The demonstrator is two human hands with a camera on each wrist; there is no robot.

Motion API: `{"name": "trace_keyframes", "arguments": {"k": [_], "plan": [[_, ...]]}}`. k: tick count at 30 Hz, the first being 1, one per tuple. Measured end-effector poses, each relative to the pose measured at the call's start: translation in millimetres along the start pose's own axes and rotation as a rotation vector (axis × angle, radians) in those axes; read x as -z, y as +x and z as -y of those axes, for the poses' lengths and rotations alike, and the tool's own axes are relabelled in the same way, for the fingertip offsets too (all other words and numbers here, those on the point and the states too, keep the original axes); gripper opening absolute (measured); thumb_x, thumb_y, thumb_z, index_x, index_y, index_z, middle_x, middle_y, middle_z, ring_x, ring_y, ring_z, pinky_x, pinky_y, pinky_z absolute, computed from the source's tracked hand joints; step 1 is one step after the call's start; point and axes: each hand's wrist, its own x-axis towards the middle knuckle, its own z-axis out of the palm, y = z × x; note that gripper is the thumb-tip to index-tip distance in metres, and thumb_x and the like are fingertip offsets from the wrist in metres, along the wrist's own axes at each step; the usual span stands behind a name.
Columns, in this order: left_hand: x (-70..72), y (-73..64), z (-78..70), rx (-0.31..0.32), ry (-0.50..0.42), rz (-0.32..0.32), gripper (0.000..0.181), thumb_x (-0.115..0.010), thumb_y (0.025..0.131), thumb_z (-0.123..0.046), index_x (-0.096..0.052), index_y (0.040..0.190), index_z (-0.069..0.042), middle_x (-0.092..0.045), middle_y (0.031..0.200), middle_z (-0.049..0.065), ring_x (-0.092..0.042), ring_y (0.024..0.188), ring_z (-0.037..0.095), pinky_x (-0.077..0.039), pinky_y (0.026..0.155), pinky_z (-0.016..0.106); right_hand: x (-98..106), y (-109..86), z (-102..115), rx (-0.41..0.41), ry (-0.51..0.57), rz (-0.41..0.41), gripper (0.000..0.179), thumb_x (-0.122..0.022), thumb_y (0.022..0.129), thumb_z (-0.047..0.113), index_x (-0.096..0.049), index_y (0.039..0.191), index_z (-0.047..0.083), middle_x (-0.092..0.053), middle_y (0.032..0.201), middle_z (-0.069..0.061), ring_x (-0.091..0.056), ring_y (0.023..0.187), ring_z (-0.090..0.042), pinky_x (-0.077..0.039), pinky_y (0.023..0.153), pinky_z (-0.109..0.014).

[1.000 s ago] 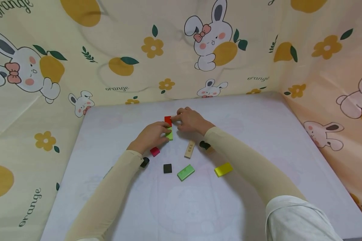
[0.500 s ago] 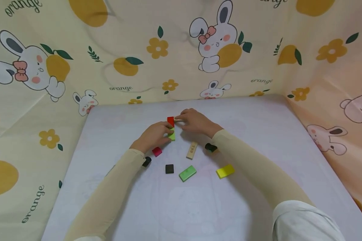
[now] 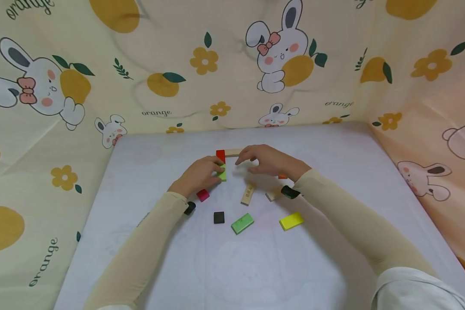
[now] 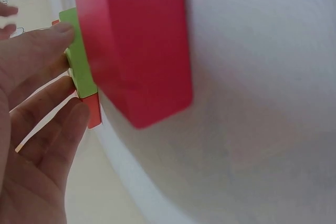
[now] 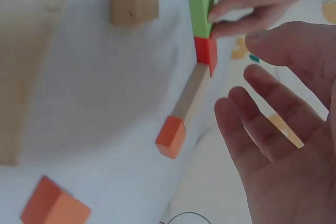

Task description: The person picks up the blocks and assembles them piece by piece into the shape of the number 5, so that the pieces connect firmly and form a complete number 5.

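Note:
In the head view my left hand [image 3: 199, 173] holds a light green block [image 3: 222, 174] between thumb and fingers, a fingertip close to the red block [image 3: 220, 156] at its far end. From the red block a plain wooden block [image 3: 232, 152] runs to the right, making a corner. The right wrist view shows an orange block [image 5: 171, 137] at the wooden one's other end. My right hand [image 3: 269, 159] hovers just in front of the wooden block, fingers spread and holding nothing. A crimson block [image 4: 144, 51] looms near the left wrist camera.
Nearer on the white table [image 3: 201, 267] lie a black block [image 3: 218, 217], a green block [image 3: 242, 223], a yellow block [image 3: 291, 221] and a wooden block with printed marks [image 3: 248, 193]. Another wooden block [image 3: 272, 195] and an orange block [image 3: 282, 176] lie by the right wrist. Patterned cloth [image 3: 217, 56] surrounds the table.
My right hand has let go of the wooden block beside the red one and drawn back to the right, uncovering it. The left hand stays at the light green block.

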Motion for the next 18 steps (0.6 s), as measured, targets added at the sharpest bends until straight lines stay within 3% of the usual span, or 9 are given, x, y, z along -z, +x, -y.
{"name": "trace_keyframes", "arguments": {"k": [9,18], "plan": [[0.7,0.6,1.2,0.000,-0.007,-0.002,0.040,-0.082,0.100,-0.023,-0.076,0.137,-0.010,-0.064,0.145,0.006,-0.056,0.137,0.026,-0.044,0.118,0.041,-21.1,-17.2,11.9,-0.005,-0.047,0.102,0.036,-0.076,0.100,0.002,-0.080,0.132,0.018,-0.066,0.141,-0.003,-0.057,0.135,-0.027,-0.048,0.114,-0.050],[1.6,-0.7,1.9,-0.003,-0.016,0.006,0.040,-0.082,0.100,-0.023,-0.076,0.137,-0.009,-0.064,0.145,0.006,-0.056,0.137,0.026,-0.044,0.119,0.040,-38.5,-22.8,9.4,0.002,-0.061,0.133,0.029,-0.080,0.100,0.007,-0.083,0.124,0.022,-0.067,0.139,0.002,-0.057,0.131,-0.022,-0.048,0.114,-0.044]]}}
